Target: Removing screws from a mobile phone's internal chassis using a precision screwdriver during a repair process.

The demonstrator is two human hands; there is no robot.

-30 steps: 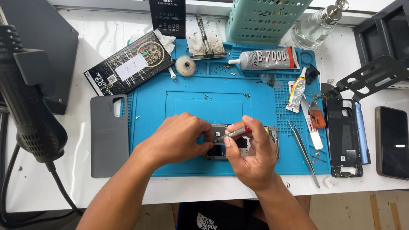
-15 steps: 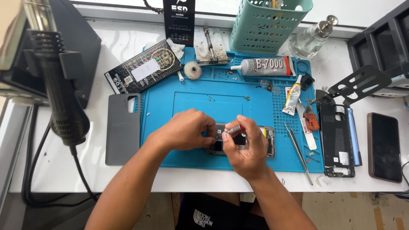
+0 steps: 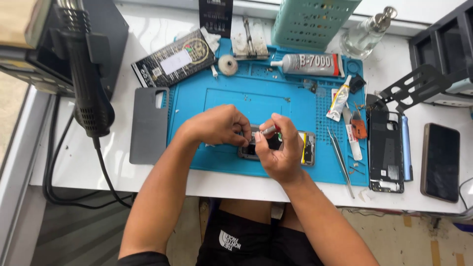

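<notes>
On the white table (image 3: 74, 162), a blue rubber work mat (image 3: 231, 101) carries an opened dark smartphone (image 3: 278, 148) near its front edge, back cover off, work apparently midway: the left hand (image 3: 217, 125) steadies it, the right hand (image 3: 278, 152) pinches a red-handled screwdriver (image 3: 271, 130) over it.

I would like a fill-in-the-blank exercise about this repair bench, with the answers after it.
1. Both hands work on an opened phone lying on the ____ mat.
2. The right hand holds a small ____.
3. The tweezers lie to the ____ of the phone.
4. The grey case lies left of the mat, on the ____ table.

Answers: blue; screwdriver; right; white
</notes>
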